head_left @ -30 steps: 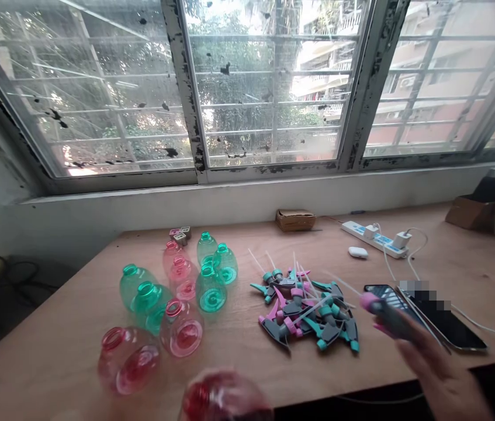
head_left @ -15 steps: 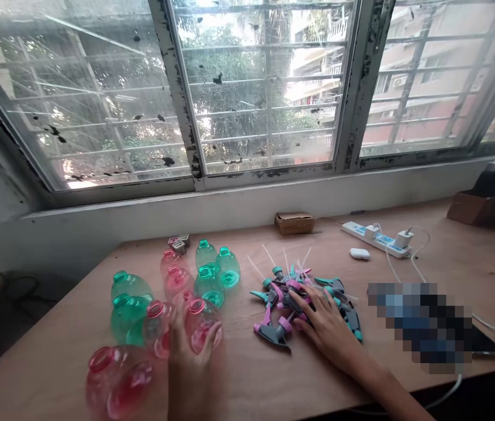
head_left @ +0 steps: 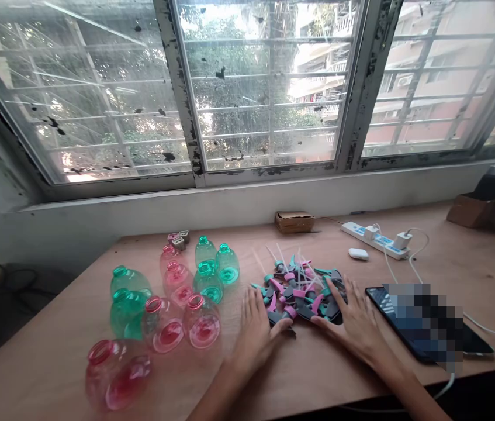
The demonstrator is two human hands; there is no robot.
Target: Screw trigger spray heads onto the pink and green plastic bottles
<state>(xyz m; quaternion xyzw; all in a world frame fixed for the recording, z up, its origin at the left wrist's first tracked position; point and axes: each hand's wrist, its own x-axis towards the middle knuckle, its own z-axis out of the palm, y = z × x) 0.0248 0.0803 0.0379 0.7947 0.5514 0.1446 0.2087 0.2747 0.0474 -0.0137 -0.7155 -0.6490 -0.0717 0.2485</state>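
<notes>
A heap of spray trigger heads point(head_left: 300, 289), pink, teal and grey with thin white tubes, lies in the middle of the wooden table point(head_left: 461, 266). My left hand point(head_left: 256, 333) rests flat against the heap's left side, fingers spread. My right hand point(head_left: 355, 321) lies against its right side, fingers stretched out over the heads. Neither hand grips anything. To the left stand several small clear bottles without caps, green point(head_left: 130, 295) and pink point(head_left: 202, 321), bunched together.
A phone point(head_left: 394, 307) lies right of my right hand with a cable running off it. A white power strip point(head_left: 372, 237), a white earbud case point(head_left: 358, 254) and a small brown box point(head_left: 295, 221) sit near the wall. A cardboard box point(head_left: 484, 204) stands far right.
My left hand left the pink bottle and moved right to the heap's left side. My right hand shifted to the heap's right side, and the heads are pushed closer together.
</notes>
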